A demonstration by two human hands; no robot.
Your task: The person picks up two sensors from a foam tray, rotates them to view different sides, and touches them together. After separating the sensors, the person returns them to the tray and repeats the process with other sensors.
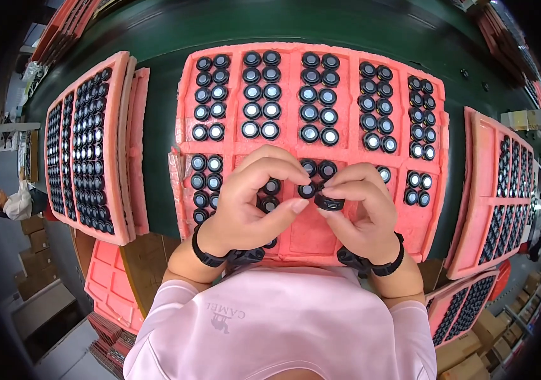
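A pink compartmented foam tray (295, 237) lies before me, with several small round black parts (308, 133) with silvery centres standing in paired rows. My right hand (365, 212) pinches one round black part (330, 203) between thumb and fingers, tilted so its side with a small slot shows. Just left of it, the thumb and index finger of my left hand (251, 199) close around another round black part (306, 190); whether that one is off the tray I cannot tell. My left palm hides part of the near-left compartments.
Stacked pink trays with similar parts stand at left (118, 152) and right (473, 190). Another tray (463, 307) sits lower right, and a pink tray (112, 278) lower left. The green work surface (251, 25) runs behind. A person (17, 199) is at far left.
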